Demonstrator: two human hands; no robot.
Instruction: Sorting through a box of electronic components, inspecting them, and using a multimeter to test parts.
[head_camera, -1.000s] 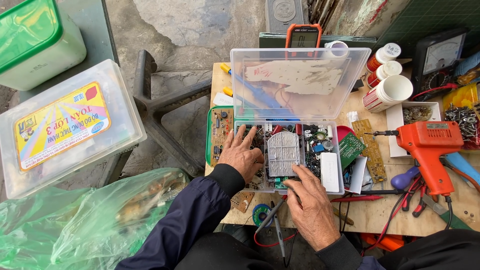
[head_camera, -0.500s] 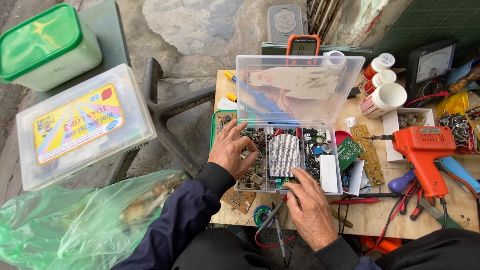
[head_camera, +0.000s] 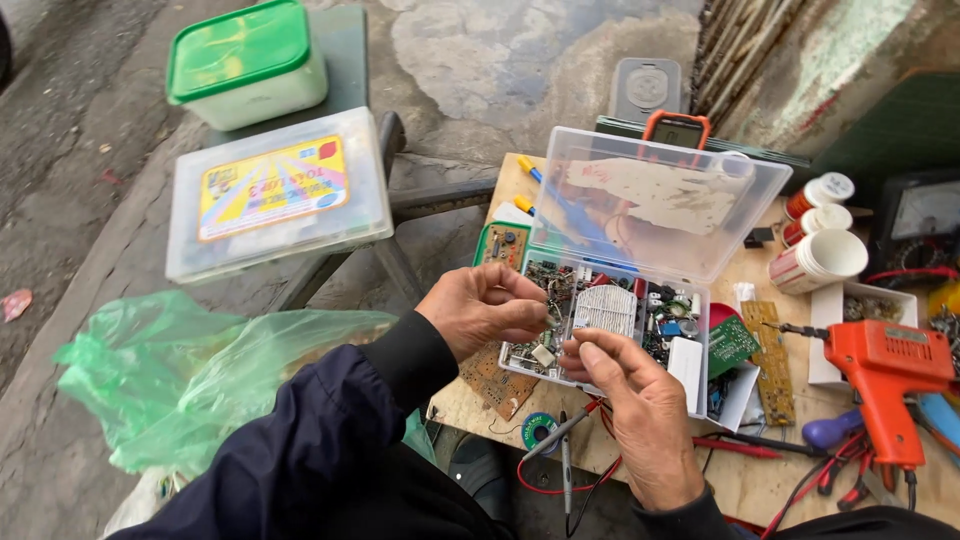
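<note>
Over the near edge of the clear parts box (head_camera: 690, 215), your left hand (head_camera: 485, 308) and right hand (head_camera: 625, 385) meet, fingertips pinched nearly closed on a tiny component (head_camera: 556, 322) too small to identify. Beneath them, the box's compartments sit on the wooden tabletop (head_camera: 760, 480), beside an orange soldering gun (head_camera: 885, 375).

cracked concrete ground (head_camera: 520, 60), wooden table (head_camera: 750, 480), daylight

A wooden worktop (head_camera: 745, 480) carries a clear parts box (head_camera: 620, 325) just behind the fingers (head_camera: 530, 305), an orange soldering gun (head_camera: 885, 370) and paper cups (head_camera: 820, 262) to their right.
</note>
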